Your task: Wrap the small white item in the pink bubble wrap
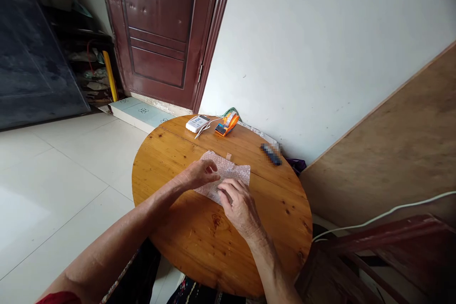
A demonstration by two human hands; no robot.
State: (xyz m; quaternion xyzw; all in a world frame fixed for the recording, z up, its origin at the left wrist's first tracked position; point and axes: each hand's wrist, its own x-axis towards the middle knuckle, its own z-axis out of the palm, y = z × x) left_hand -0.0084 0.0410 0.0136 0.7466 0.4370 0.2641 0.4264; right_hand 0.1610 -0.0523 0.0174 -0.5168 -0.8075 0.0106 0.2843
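Note:
A sheet of bubble wrap (231,171) lies folded on the round wooden table (199,237). My left hand (199,174) rests on its left part with fingers curled, pinching the wrap. My right hand (239,204) presses on its near edge, fingers bent and gripping the wrap. A small piece of tape (228,156) sticks to the wrap's far edge. What is inside the wrap is hidden.
At the table's far side sit an orange tape dispenser (226,125), a white device with a cord (197,123) and a dark blurred object (271,154). A dark red door (160,28) stands behind, a wooden board (392,152) leans right, a chair (374,261) is near right.

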